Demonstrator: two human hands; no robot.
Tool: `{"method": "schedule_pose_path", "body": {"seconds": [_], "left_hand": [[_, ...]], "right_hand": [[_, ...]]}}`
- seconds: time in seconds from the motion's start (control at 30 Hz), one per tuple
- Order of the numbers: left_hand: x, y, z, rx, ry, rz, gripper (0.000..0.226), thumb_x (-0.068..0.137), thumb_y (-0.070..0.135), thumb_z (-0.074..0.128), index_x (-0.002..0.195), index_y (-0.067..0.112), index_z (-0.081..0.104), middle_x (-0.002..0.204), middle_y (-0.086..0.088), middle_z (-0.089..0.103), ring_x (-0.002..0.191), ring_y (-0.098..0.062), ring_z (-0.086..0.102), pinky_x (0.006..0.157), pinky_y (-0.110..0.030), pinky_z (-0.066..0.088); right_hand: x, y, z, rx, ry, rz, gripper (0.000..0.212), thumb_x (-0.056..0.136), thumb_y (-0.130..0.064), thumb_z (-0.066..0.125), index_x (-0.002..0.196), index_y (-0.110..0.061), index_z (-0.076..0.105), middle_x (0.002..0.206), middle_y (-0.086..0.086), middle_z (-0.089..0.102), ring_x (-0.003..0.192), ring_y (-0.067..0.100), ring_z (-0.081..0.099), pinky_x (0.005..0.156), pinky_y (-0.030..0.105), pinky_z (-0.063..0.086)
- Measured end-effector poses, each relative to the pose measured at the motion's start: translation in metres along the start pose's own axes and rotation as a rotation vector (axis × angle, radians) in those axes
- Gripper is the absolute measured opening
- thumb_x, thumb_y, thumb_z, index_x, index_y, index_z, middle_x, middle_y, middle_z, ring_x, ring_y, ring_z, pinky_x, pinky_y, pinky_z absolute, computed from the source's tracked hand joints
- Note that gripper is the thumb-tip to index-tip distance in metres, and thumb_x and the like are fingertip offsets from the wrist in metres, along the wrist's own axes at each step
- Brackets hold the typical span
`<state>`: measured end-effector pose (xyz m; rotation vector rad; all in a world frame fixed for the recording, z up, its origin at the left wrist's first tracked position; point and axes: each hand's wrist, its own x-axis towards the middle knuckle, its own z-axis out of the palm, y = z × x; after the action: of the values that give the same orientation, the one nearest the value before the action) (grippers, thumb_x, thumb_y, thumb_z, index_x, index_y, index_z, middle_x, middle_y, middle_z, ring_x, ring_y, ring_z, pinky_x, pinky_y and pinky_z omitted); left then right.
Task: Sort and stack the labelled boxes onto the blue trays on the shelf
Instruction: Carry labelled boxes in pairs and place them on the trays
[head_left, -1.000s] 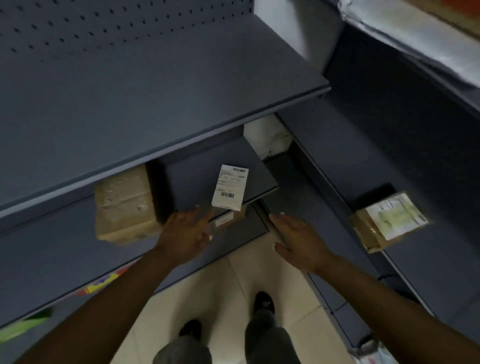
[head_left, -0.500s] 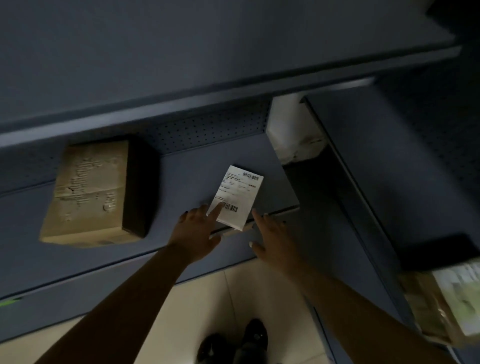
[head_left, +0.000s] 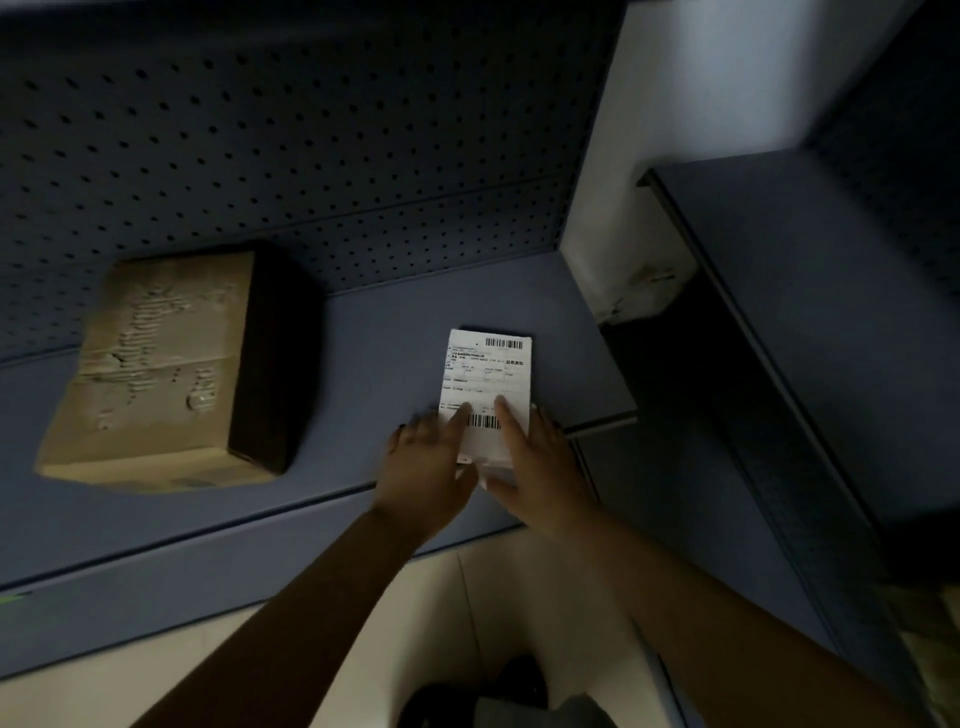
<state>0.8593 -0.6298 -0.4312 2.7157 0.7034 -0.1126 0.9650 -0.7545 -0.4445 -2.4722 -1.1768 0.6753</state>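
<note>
Nearest first: pale tiled floor at the bottom of the head view, plus dark shoes, too dim to count apart. Two bare forearms reach up and forward from there. Two hands, both on one small box with a white shipping label. Left hand covers the box's near-left corner, index finger lying straight across the label beside the lower barcode. Right hand takes the near-right side, index finger also straight on the label; thumb sits at the near end, the other fingers go down the right side. Fingers look mostly extended, pressing rather than wrapping, but what they do under the box is hidden. Small box sits on the blue shelf, right half, its near end at or slightly past the shelf's front lip; can't tell overhang exactly. Boxes in view: two on this shelf. Second is a bigger brown cardboard box, well apart to the left, top skin torn and corrugation showing, its dark right face turned toward the small box. Open shelf surface between the two boxes and behind the small one, up to the perforated back panel. Right of the small box the shelf ends near a white column; beyond it another blue shelf run angles away. Bottom right corner shows a blurred tan shape, unidentifiable.
</note>
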Motion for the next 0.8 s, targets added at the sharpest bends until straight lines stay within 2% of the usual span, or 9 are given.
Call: {"method": "schedule_pose_path", "body": {"seconds": [0.1, 0.2, 0.3, 0.4, 0.53, 0.6, 0.67, 0.8], "left_hand": [[-0.024, 0.016, -0.013, -0.133, 0.016, -0.043, 0.065, 0.09, 0.042, 0.051, 0.147, 0.019, 0.028, 0.139, -0.014, 0.044, 0.119, -0.031, 0.049, 0.103, -0.043, 0.04], [-0.052, 0.025, -0.031, -0.239, 0.021, -0.048, 0.065, 0.09, 0.038, 0.053, 0.147, 0.018, 0.028, 0.14, -0.014, 0.043, 0.12, -0.031, 0.049, 0.1, -0.043, 0.044], [-0.086, 0.031, -0.051, -0.28, 0.071, 0.007, 0.067, 0.087, 0.046, 0.042, 0.147, 0.019, 0.028, 0.141, -0.014, 0.043, 0.121, -0.031, 0.049, 0.099, -0.045, 0.045], [-0.12, 0.037, -0.076, -0.308, 0.109, 0.071, 0.068, 0.086, 0.042, 0.044, 0.147, 0.026, 0.019, 0.146, -0.012, 0.039, 0.128, -0.029, 0.044, 0.102, -0.044, 0.043], [-0.162, 0.042, -0.119, -0.334, 0.176, 0.178, 0.07, 0.085, 0.036, 0.048, 0.148, 0.026, 0.019, 0.148, -0.01, 0.035, 0.128, -0.028, 0.043, 0.101, -0.037, 0.041], [-0.185, 0.043, -0.143, -0.343, 0.22, 0.222, 0.073, 0.085, 0.031, 0.055, 0.149, 0.026, 0.02, 0.15, -0.008, 0.033, 0.129, -0.027, 0.041, 0.1, -0.036, 0.042], [-0.208, 0.044, -0.171, -0.338, 0.267, 0.264, 0.069, 0.086, 0.035, 0.052, 0.148, 0.028, 0.022, 0.148, -0.007, 0.034, 0.131, -0.024, 0.039, 0.101, -0.037, 0.042], [-0.25, 0.042, -0.23, -0.233, 0.326, 0.312, 0.065, 0.089, 0.043, 0.045, 0.148, 0.029, 0.023, 0.146, -0.003, 0.038, 0.13, -0.02, 0.04, 0.1, -0.039, 0.043]], "right_hand": [[-0.018, -0.015, -0.011, 0.207, -0.027, 0.039, 0.095, 0.085, -0.038, 0.066, 0.149, -0.035, -0.004, 0.155, 0.004, 0.003, 0.14, 0.023, 0.018, 0.112, 0.04, 0.03], [-0.039, -0.03, -0.029, 0.344, 0.022, 0.027, 0.092, 0.083, -0.029, 0.071, 0.149, -0.035, 0.007, 0.154, 0.001, 0.009, 0.137, 0.017, 0.028, 0.107, 0.037, 0.039], [-0.065, -0.047, -0.048, 0.355, 0.091, -0.012, 0.09, 0.081, -0.024, 0.073, 0.148, -0.035, 0.015, 0.153, -0.002, 0.012, 0.136, 0.016, 0.03, 0.103, 0.038, 0.044], [-0.096, -0.066, -0.067, 0.267, 0.155, -0.044, 0.087, 0.082, -0.024, 0.071, 0.148, -0.036, 0.016, 0.155, -0.002, 0.009, 0.137, 0.019, 0.028, 0.103, 0.038, 0.044], [-0.143, -0.099, -0.093, 0.173, 0.228, -0.085, 0.085, 0.084, -0.026, 0.068, 0.149, -0.035, 0.013, 0.157, -0.001, 0.002, 0.14, 0.017, 0.021, 0.107, 0.034, 0.038], [-0.169, -0.12, -0.107, 0.208, 0.274, -0.109, 0.086, 0.083, -0.026, 0.071, 0.149, -0.034, 0.016, 0.157, 0.0, 0.006, 0.14, 0.016, 0.022, 0.108, 0.034, 0.037], [-0.196, -0.143, -0.121, 0.233, 0.334, -0.13, 0.085, 0.082, -0.028, 0.072, 0.147, -0.038, 0.017, 0.156, -0.001, 0.012, 0.139, 0.015, 0.027, 0.107, 0.034, 0.038], [-0.246, -0.191, -0.154, 0.261, 0.415, -0.174, 0.084, 0.083, -0.031, 0.07, 0.142, -0.048, 0.013, 0.153, -0.012, 0.018, 0.132, 0.001, 0.03, 0.104, 0.02, 0.035]]}}
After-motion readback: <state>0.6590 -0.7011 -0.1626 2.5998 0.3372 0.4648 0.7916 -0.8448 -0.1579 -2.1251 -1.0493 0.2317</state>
